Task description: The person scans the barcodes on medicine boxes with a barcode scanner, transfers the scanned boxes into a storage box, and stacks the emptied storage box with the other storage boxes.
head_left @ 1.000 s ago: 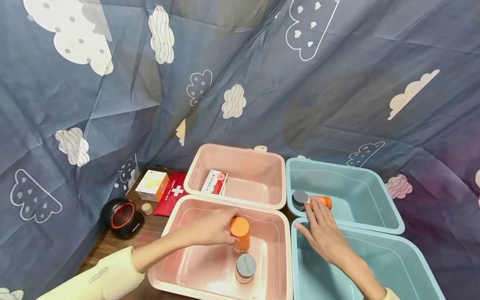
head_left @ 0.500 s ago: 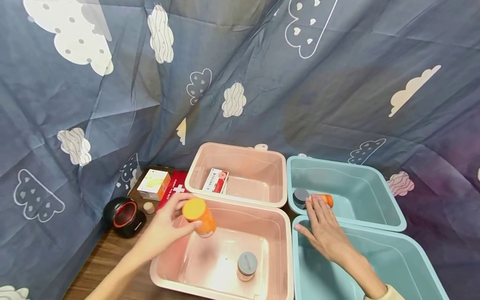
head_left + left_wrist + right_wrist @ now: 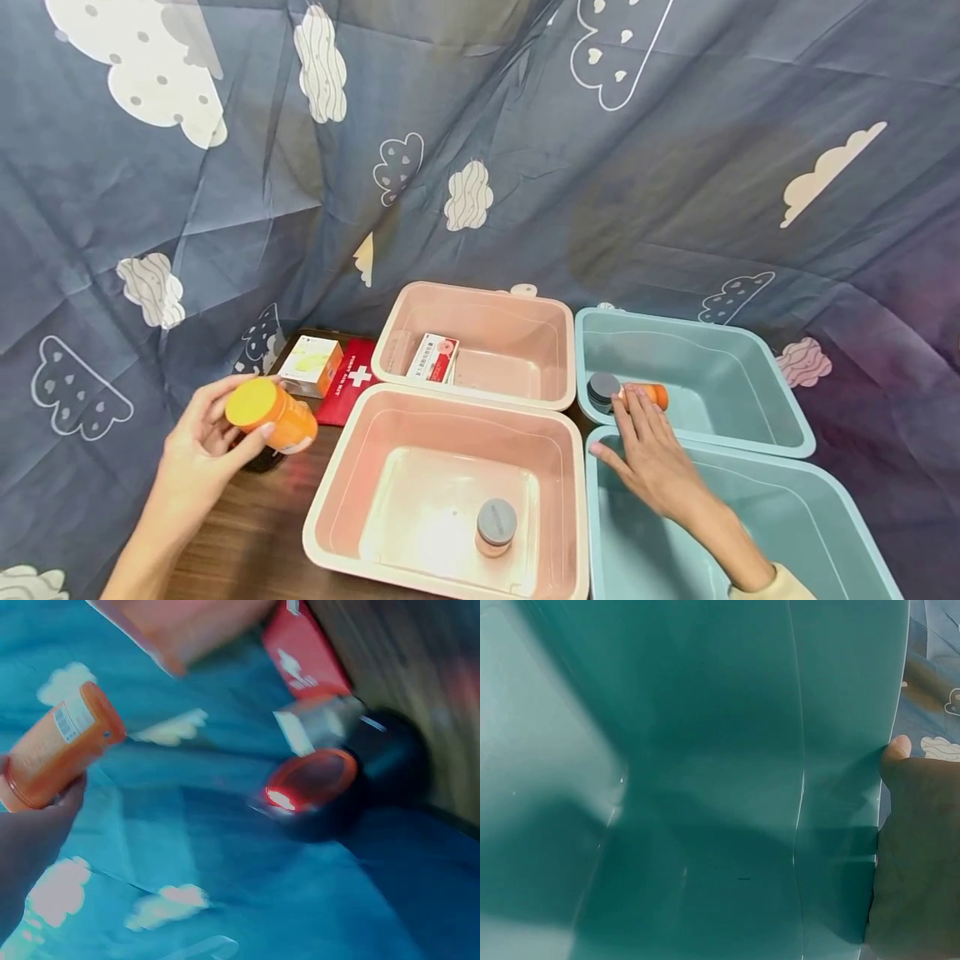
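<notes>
My left hand [image 3: 187,450] grips an orange bottle [image 3: 281,421] with a yellow-orange lid, tilted, left of the pink bins. In the left wrist view a white barcode label [image 3: 73,718] shows on its side. A black device [image 3: 386,761] with a glowing red ring is near it; in the head view hand and bottle mostly cover it. My right hand [image 3: 660,471] rests with straight fingers over the rims where the two blue bins meet. Its fingertips overlap an orange bottle [image 3: 657,395] in the rear blue bin [image 3: 720,367], beside a dark-lidded jar [image 3: 602,390].
The front pink bin [image 3: 442,400] holds a grey-lidded jar [image 3: 495,527]. Medicine boxes [image 3: 433,358] lie in the rear pink bin [image 3: 555,350]. On the wooden table are a red first aid pouch [image 3: 348,385] and a white-orange box [image 3: 311,365]. The front blue bin [image 3: 787,517] stands at right.
My left hand has carried the orange bottle out of the front pink bin, leftward to over the black device. The right hand stays in place.
</notes>
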{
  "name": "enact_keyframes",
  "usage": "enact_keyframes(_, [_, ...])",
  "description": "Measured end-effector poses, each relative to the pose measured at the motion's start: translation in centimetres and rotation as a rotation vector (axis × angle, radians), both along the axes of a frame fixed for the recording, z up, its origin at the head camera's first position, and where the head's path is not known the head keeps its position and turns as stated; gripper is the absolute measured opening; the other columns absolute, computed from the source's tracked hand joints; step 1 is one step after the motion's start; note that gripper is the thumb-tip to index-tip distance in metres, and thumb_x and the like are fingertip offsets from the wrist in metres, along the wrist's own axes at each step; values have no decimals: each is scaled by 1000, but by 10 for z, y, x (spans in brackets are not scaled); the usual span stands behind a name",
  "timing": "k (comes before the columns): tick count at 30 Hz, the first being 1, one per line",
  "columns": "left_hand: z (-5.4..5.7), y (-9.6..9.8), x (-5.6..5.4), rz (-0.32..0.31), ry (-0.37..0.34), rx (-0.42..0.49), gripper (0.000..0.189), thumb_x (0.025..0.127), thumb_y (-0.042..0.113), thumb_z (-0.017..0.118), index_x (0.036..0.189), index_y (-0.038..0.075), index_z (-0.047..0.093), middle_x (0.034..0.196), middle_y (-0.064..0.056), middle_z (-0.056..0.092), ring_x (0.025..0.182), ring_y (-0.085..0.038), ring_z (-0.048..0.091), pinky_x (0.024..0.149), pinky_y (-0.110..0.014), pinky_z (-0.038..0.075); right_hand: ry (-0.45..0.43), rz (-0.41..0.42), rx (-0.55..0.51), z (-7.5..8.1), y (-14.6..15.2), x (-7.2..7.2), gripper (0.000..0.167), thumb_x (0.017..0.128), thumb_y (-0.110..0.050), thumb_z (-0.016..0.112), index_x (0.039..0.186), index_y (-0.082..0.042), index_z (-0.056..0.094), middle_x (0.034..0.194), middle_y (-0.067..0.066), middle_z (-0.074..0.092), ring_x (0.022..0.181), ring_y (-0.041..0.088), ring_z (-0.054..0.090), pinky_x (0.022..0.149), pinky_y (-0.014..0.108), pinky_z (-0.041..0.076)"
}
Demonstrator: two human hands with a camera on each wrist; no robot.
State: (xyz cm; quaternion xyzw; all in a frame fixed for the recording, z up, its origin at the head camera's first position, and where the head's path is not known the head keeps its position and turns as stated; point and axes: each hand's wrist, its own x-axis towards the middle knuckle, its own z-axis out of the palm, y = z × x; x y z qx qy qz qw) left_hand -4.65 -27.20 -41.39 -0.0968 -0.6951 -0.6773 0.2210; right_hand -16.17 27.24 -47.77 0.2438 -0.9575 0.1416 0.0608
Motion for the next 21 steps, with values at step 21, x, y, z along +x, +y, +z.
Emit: enact_keyframes(21, [-65,-6,-25,718,-202,-399,67,76,3,100,136,3,73,104,15,59,90,16,50,80,-3,38,-100,-52,-6,18,-8,6,93,110,-55,60,167,12,28,178,34,14,165,56,13,132,69,14])
